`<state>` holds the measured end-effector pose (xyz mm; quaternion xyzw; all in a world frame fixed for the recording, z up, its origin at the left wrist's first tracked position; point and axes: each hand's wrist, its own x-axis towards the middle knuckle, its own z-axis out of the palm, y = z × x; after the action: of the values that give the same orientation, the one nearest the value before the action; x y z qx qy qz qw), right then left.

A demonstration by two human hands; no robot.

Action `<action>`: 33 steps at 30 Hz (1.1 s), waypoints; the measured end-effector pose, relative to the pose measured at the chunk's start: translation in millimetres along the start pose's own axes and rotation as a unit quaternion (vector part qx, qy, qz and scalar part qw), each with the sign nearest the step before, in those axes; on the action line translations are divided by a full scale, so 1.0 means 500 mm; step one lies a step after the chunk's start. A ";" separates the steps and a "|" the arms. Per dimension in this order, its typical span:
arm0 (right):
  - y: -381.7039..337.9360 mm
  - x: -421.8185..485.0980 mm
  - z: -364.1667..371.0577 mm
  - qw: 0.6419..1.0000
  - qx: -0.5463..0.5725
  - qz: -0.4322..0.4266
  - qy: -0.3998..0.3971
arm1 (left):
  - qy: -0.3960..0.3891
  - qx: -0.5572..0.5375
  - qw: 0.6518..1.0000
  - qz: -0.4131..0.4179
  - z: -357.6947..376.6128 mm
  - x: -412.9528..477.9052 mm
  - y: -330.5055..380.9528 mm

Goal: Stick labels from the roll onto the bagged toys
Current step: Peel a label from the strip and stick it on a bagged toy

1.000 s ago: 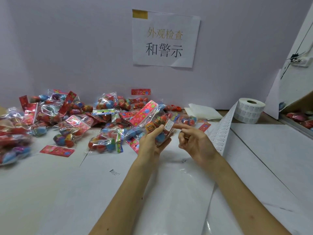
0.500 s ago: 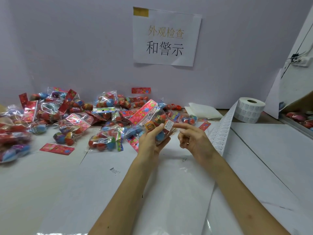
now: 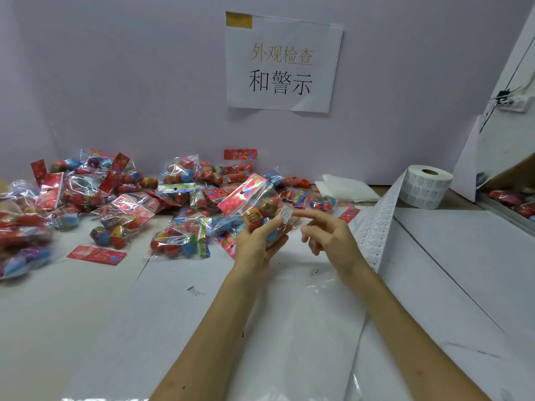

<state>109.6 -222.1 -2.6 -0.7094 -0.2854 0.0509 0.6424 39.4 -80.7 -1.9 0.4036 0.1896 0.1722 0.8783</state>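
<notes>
1. Progress: a small white printed label (image 3: 285, 214) is on the clear plastic bag of coloured toy balls with a red header card (image 3: 251, 201). The bag is held off the table, well left of the white roll of labels (image 3: 425, 185). My read is that this bag is about done and may only need a final press-down.
2. Remaining: a big heap of bagged toys (image 3: 121, 204) lies further left of the roll, against the wall. I can't tell from here which of them carry labels. A long white strip of unused labels (image 3: 376, 230) trails off the roll towards the person, so there is stock and likely plenty of work left.
3. Left hand (image 3: 260, 241): fingers curled round the bag from below, gripping it. The thumb lies on the front just beside the label.
4. Right hand (image 3: 330, 241): between the bag and the strip, holding nothing. The index finger (image 3: 311, 215) is extended with its tip just beside the label; I can't tell if it touches. The other fingers are loosely curled.
5. Next, as a guess: put this bag down, peel a label off the strip and pick a bag from the heap.
</notes>
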 end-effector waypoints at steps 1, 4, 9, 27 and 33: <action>0.007 0.002 0.002 0.997 -0.067 -0.017 0.032 | 0.006 -0.005 1.000 0.000 -0.001 0.001 0.000; 0.012 0.005 0.005 0.995 -0.083 0.006 0.049 | 0.009 -0.009 1.000 0.002 -0.003 0.005 0.002; -0.008 0.000 -0.002 0.999 -0.020 0.005 0.048 | -0.057 0.079 0.995 0.030 0.003 -0.006 -0.007; -0.021 -0.007 -0.029 0.998 0.057 0.019 -0.004 | -0.130 0.183 0.974 0.005 0.002 -0.011 -0.009; -0.011 -0.002 -0.028 0.998 0.056 0.020 -0.006 | -0.133 0.161 0.978 -0.003 0.001 -0.011 -0.011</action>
<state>113.2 -234.7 4.6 -0.6775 -0.2720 0.0838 0.6783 35.6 -87.0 -4.6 0.5586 0.0977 0.0817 0.8196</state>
